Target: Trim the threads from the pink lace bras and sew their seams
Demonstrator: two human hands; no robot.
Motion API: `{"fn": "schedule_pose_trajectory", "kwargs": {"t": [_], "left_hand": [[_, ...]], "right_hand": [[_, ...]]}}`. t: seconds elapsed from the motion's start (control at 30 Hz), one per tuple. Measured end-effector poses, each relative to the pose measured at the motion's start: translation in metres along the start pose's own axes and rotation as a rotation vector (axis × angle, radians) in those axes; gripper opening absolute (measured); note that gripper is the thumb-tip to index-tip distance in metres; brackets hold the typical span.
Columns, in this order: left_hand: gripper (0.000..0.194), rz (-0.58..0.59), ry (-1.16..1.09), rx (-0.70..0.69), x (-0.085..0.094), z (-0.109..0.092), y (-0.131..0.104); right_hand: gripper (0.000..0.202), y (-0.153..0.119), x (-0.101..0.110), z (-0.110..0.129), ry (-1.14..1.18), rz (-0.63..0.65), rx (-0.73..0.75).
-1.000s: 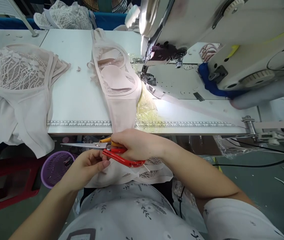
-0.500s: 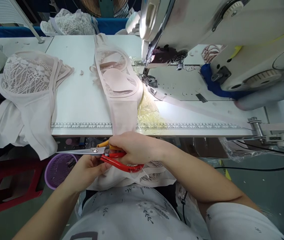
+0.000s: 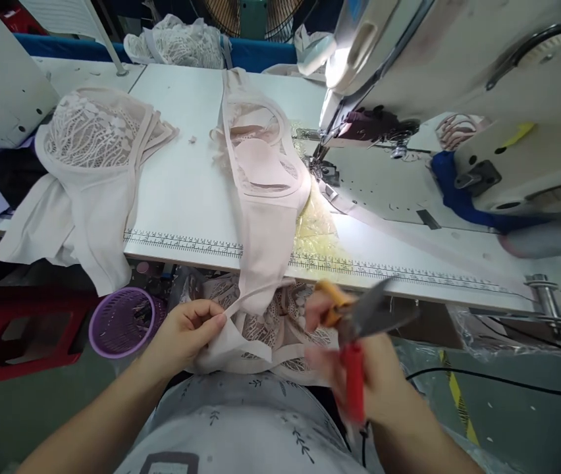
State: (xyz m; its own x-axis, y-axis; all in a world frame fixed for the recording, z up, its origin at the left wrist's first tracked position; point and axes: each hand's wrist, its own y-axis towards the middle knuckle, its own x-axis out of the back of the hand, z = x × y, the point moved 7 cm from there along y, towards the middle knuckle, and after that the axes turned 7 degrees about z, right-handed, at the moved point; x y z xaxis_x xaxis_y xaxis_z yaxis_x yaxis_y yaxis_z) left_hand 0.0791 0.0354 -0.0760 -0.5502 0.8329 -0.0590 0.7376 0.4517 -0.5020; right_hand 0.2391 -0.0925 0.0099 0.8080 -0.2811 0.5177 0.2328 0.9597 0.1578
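White and marked with a ruler strip (image 3: 186, 245) along its front, the counter (image 3: 182, 191) carried a sewing machine (image 3: 458, 72) at the right, its lamp (image 3: 337, 69) lit. One pale bra (image 3: 268, 230) lay stretched just left of the lit spot, its band hanging over the front edge toward the person's lap. Another bra (image 3: 87, 148), with a lace cup, lay farther left, its lower part drooping over the same edge. Above the lap, the left hand (image 3: 179, 339) pinched a bit of pale fabric (image 3: 238, 350) between thumb and bent fingers, beside the hanging band. The right hand (image 3: 378, 368), blurred, had its fingers wrapped about the handles of red-and-orange scissors (image 3: 359, 321); their blades pointed rightward near the counter's edge, and whether these were parted could not be told. Lace cloth (image 3: 261, 329) lay bunched between the hands. Below, a purple basket (image 3: 112, 332) stood beside a red stool (image 3: 38, 301).
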Motion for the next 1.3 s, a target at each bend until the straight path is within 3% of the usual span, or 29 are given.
{"fn": "schedule_pose_trajectory", "kwargs": {"t": [0.13,0.17,0.23,0.57,0.73,0.83,0.93,1.0,1.07,1.2,1.3], "left_hand": [[0.027,-0.019,0.028,-0.006,0.003,0.001,-0.003],[0.027,-0.024,0.045,-0.009,0.003,0.000,-0.004],[0.027,-0.030,0.071,-0.010,0.002,-0.001,-0.005],[0.029,-0.032,0.050,0.035,-0.003,-0.001,-0.009],[0.029,-0.013,0.116,0.000,0.000,-0.006,-0.009],[0.025,0.077,0.219,-0.069,-0.010,-0.013,-0.015],[0.017,0.212,0.328,-0.194,-0.031,-0.020,-0.026],[0.018,0.326,0.337,-0.244,-0.048,-0.023,-0.032],[0.015,0.419,0.309,-0.261,-0.062,-0.024,-0.036],[0.014,0.423,0.320,-0.313,-0.068,-0.031,-0.037],[0.013,0.363,0.615,-0.396,-0.061,-0.033,-0.036]], "right_hand": [[0.041,-0.026,-0.051,-0.016,0.016,0.582,-0.147],[0.044,-0.031,-0.062,-0.024,0.012,0.674,-0.212],[0.045,-0.034,-0.074,-0.034,0.009,0.738,-0.299],[0.043,-0.020,-0.088,-0.032,0.012,0.726,-0.430],[0.039,-0.027,-0.094,-0.046,0.171,0.644,-0.506],[0.040,-0.022,-0.079,-0.044,0.122,0.514,-0.395],[0.040,-0.012,-0.058,-0.026,0.206,0.319,-0.176],[0.034,-0.008,-0.055,-0.012,0.335,0.298,-0.050],[0.024,-0.008,-0.062,-0.006,0.430,0.344,-0.015],[0.017,-0.010,-0.071,-0.010,0.400,0.371,-0.069],[0.016,-0.014,-0.054,-0.012,0.170,0.323,-0.020]]}}
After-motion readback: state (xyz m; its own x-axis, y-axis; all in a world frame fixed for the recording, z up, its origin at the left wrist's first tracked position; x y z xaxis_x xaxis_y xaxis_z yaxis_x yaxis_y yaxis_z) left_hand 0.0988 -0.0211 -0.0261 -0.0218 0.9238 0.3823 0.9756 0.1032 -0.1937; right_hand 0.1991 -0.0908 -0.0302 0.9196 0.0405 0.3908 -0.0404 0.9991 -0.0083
